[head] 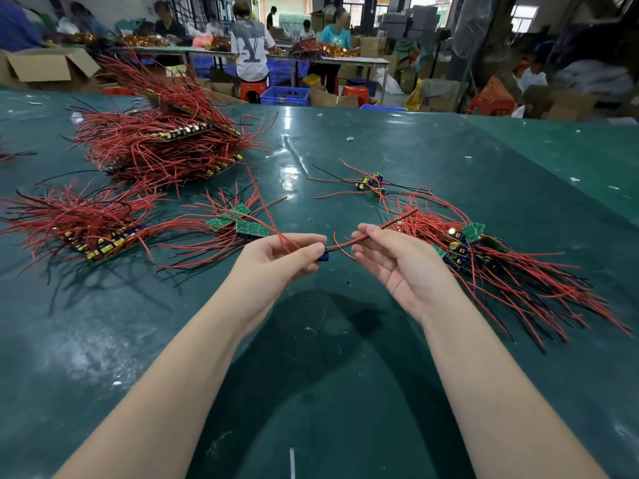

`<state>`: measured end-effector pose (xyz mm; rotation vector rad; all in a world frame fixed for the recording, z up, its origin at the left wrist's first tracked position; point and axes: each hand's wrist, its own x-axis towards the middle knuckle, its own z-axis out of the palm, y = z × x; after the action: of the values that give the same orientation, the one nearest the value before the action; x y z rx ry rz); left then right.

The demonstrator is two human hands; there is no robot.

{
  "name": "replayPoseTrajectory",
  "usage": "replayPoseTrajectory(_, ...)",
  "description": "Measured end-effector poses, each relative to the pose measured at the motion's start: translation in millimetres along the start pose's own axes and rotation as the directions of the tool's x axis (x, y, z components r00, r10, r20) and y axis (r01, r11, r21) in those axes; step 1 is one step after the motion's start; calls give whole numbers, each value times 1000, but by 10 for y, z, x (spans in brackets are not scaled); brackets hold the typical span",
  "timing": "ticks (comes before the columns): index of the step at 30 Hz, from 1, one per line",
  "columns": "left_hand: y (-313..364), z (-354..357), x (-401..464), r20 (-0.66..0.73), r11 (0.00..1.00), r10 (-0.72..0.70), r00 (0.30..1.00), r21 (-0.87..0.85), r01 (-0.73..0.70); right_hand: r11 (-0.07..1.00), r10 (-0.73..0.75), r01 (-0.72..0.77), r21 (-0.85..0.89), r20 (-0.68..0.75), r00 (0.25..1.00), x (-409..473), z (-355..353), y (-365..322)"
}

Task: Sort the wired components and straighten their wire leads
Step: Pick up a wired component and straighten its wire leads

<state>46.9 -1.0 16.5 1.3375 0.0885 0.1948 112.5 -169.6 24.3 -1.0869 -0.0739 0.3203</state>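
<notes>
I take the held component (323,255) as my landmark: a small dark blue part pinched between the thumb and fingers of my left hand (276,259), above the green table (328,357). One red lead (266,209) rises from it up and away, over the left fingers. A second red lead (377,229) runs to the right, where my right hand (397,261) grasps it between thumb and fingertips.

Below the component, toward me, the table is bare between my forearms, with only scuffs and small white scraps. Right of it lies a loose heap (491,261) of red-wired boards, close to the right wrist. Left of it sits a small group of green boards (238,221), and further left a neat row (93,233) of parts with fanned leads. Beyond that, up and left, stands a tall stacked pile (162,143). Just above and right of the component, a few stray parts (371,183) lie apart.

Past the table's far edge I see blue crates (285,95), red stools, cardboard boxes and seated workers at other benches, all blurred.

The component itself is mostly hidden by the left fingers; I cannot make out its board.
</notes>
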Motion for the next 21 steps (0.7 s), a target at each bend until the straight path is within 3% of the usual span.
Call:
replayPoseTrajectory(3, -12, 46, 20, -35, 998, 31, 999, -54, -32, 996, 76, -75, -49, 10, 997, -6, 25, -10)
replayPoseTrajectory(6, -6, 72, 13, 11, 996, 54, 999, -72, -53, 970, 149, -112, -214, 166, 975, -69, 116, 85)
replayPoseTrajectory(8, -15, 66, 2, 44, 998, 66, 997, -10, -66, 976, 128, -85, -202, 210, 969, -99, 173, 166)
replayPoseTrajectory(11, -36, 47, 15, -15, 985, 75, 997, 158, -72, 991, 63, -44, -130, 144, 988, -97, 197, 215)
replayPoseTrajectory(17, -29, 43, 25, -163, 997, 64, 984, -26, -69, 999, 21, -15, -52, 111, 994, -90, 215, 268)
replayPoseTrajectory(21, -5, 15, 38, -174, 978, -30, 984, -207, -7, 998, -9, 16, -60, 123, 992, -87, 214, 284)
